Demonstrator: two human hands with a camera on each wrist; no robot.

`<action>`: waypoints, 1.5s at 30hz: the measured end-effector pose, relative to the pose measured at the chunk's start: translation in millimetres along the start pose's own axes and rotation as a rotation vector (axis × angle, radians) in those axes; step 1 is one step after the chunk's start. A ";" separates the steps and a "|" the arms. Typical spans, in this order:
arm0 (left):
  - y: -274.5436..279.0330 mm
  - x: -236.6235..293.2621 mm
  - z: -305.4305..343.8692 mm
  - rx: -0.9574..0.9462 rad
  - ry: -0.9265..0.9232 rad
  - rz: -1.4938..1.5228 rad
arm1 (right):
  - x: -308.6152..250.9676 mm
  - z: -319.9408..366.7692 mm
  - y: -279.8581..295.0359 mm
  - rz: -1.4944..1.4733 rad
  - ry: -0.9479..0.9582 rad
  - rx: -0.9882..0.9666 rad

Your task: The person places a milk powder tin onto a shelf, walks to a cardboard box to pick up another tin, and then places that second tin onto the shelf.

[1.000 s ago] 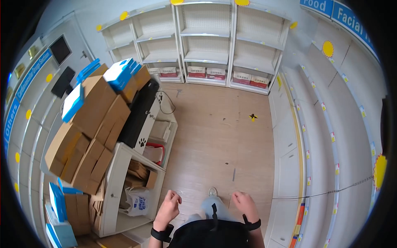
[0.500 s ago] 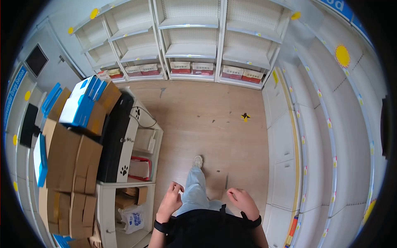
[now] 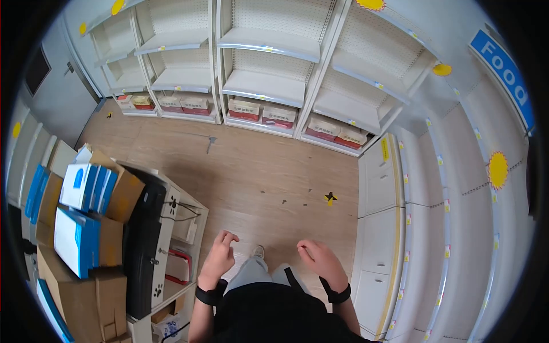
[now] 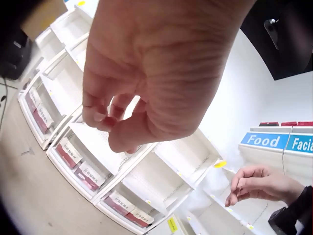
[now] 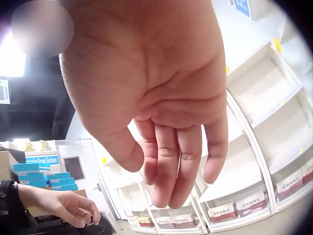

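Note:
My left hand (image 3: 219,256) is held out in front of my body, its fingers loosely curled around nothing. In the left wrist view the same hand (image 4: 151,73) shows a gap between thumb and fingers. To its right my right hand (image 3: 323,262) hangs in the air with nothing in it. Its fingers (image 5: 168,161) droop in a relaxed bend in the right wrist view. Both hands are apart from each other and over the wooden floor (image 3: 246,188). Nearest the left hand stands a white counter (image 3: 194,228) with open compartments.
Cardboard boxes (image 3: 80,297) and blue-and-white boxes (image 3: 74,240) crowd the counter on the left, beside a black case (image 3: 143,257). White shelf units (image 3: 269,86) line the back, with red-and-white cartons (image 3: 245,108) on their bottom level. Along the right run white cabinets (image 3: 377,246) and long shelves (image 3: 469,251).
The view has turned toward the right and I have stepped forward, so the back shelves are closer and the counter sits lower at left. Both hands stay raised and hold nothing.

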State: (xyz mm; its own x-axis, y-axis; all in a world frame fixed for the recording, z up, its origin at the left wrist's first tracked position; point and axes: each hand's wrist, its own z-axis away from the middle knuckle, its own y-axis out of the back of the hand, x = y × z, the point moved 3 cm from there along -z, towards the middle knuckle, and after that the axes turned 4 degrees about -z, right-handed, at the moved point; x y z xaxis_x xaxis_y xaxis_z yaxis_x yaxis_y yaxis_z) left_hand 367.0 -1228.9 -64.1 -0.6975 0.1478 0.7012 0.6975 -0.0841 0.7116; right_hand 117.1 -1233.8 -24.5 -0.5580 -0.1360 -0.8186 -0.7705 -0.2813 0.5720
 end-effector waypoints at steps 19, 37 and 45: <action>41.2 -103.3 -244.2 0.006 0.307 0.132 | 81.6 -360.6 28.2 0.006 -0.118 -0.275; 171.1 -223.8 -353.3 0.389 0.772 0.174 | -21.6 -691.8 -72.3 0.101 0.409 -0.560; 263.3 -336.7 -345.5 0.541 0.867 0.165 | -132.3 -782.2 -204.5 0.177 0.366 -0.781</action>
State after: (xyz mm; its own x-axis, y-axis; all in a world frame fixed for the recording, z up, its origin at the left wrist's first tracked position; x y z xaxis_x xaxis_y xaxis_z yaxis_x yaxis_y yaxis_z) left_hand 728.8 -1641.3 -97.5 -0.3154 -0.6042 0.7318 0.6259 0.4472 0.6390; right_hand 589.6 -1901.3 -74.0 -0.4128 -0.4973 -0.7631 -0.1759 -0.7785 0.6025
